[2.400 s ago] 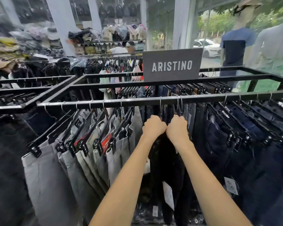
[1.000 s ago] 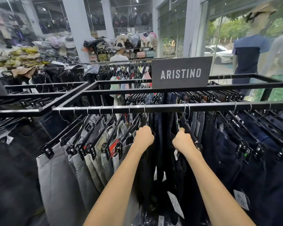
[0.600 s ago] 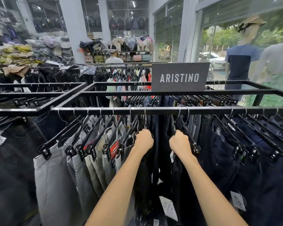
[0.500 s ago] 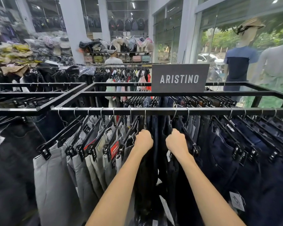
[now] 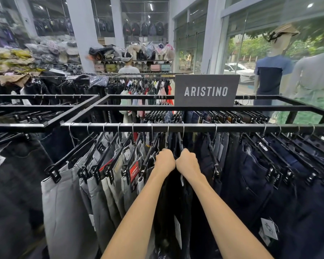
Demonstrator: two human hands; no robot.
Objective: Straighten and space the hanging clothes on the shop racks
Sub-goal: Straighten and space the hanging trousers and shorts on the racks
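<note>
Fingers (image 5: 165, 151) of both hands are curled tight, knuckles up, tips hidden on the far side. My left hand (image 5: 164, 162) and right hand (image 5: 188, 162) touch along the thumb side. They look clamped on the hanger tops of the dark trousers (image 5: 176, 212) hanging straight below them, though my own knuckles hide the exact purchase. Directly above the fingers, wire hooks (image 5: 167, 132) sit bunched close on the rail (image 5: 232, 127). Left of the fingers are grey trousers (image 5: 67, 202) fanned on black clip hangers, fairly evenly spaced, one with a red tag (image 5: 134, 171). Right of the fingers is a bare stretch of rail, then navy jeans (image 5: 251, 180) running off to the far right. Beyond the fingers, past the second rail, is a brand sign (image 5: 206, 90). Judgement: the step in hand is spacing the dark group in the middle of the front rail. The grey side reads as done, the navy side as not yet checked. Next move, as I judge it: part the hands, slide the right-hand hook into the bare stretch and hold the left one near the grey, so the gaps match. It calls for a light lift so the hooks slide rather than drag, then a check that the trousers hang square.
</note>
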